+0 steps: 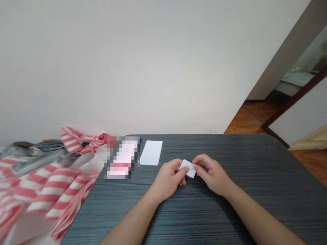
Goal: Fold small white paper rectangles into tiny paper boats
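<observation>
A small white piece of folded paper (188,169) is held between both hands, just above a dark grey, wood-grain table top (230,211). It sits slightly nearer the person than the flat white rectangular sheet of paper (151,152) and to that sheet's right. The left hand (170,178) pinches the piece's left edge between thumb and forefinger, with its other fingers curled under. The right hand (209,172) pinches the opposite edge in the same way, its knuckles arched over the piece. Gripping at two ends likely keeps so small a scrap steady and lifted clear of the surface, where fingertips can work its edges. Both forearms rest low on the table, which probably braces the hands.

The white sheet lies flat, near the far edge of the table and apart from both hands. Just to the sheet's left is a blurred pink-and-white oblong item (122,160), too indistinct to identify. Further left of the sheet, a heap of red-and-white striped plastic bags (51,183) slumps over the table's edge.
</observation>
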A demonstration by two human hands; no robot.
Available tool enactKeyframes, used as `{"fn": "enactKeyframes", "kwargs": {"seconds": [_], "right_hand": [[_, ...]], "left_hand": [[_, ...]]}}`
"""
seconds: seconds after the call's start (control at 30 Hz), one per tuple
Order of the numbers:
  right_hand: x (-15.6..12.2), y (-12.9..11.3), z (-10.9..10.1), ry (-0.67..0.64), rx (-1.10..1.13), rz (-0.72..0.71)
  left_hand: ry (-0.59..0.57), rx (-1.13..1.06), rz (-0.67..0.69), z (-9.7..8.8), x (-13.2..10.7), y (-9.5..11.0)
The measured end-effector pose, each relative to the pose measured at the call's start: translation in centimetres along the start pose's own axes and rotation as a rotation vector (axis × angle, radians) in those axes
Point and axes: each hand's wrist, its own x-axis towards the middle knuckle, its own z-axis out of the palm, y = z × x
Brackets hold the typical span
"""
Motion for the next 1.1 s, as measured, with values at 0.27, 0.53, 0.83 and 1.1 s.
{"fn": "enactKeyframes", "kwargs": {"seconds": [0.27, 0.53, 0.83, 1.1], "right_hand": [[0.1, 0.0, -0.4, -0.045, -0.077, 0.081], [0.2, -0.6, -0.5, -0.053, -0.115, 0.090], [0.1, -0.7, -0.5, -0.035, -0.133, 0.074], [0.3, -0.7, -0.5, -0.029, -0.166, 0.053]], "left_hand": [[0.022, -0.035, -0.004, 0.1, 0.0, 0.0], [-0.003, 0.009, 0.012, -0.1, 0.0, -0.1], [-0.014, 0.030, 0.018, -0.1, 0.0, -0.3], [-0.026, -0.009, -0.017, -0.1, 0.1, 0.0]]}}
